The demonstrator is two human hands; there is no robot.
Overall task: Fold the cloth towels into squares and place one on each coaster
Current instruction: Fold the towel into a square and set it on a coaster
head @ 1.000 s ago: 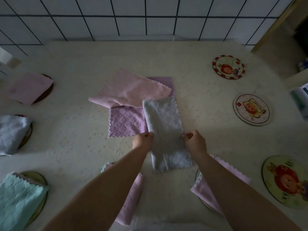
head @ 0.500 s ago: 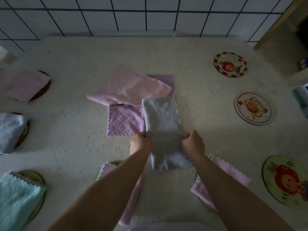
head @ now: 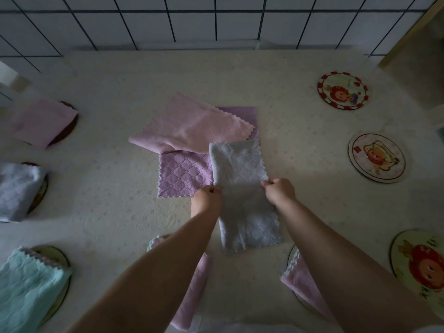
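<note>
Table (head: 300, 131): cream patterned cloth surface below a tiled wall (head: 216, 20).
Pink towel (head: 192, 127): unfolded, lying over the purple towel (head: 185, 175) at the table's centre.
Grey towel (head: 242, 188): folded into a long strip, its far end overlapping the purple towel.
Left hand (head: 206, 197): fingers curled, pinching the strip's left edge at mid-length.
Right hand (head: 280, 191): fingers curled, pinching the right edge opposite.
Bare coasters: red-rimmed coaster (head: 342, 93), pale cartoon coaster (head: 376, 161), green-rimmed coaster (head: 419, 263), all at right.
Covered coasters: folded towels lie on those at left and near.
</note>
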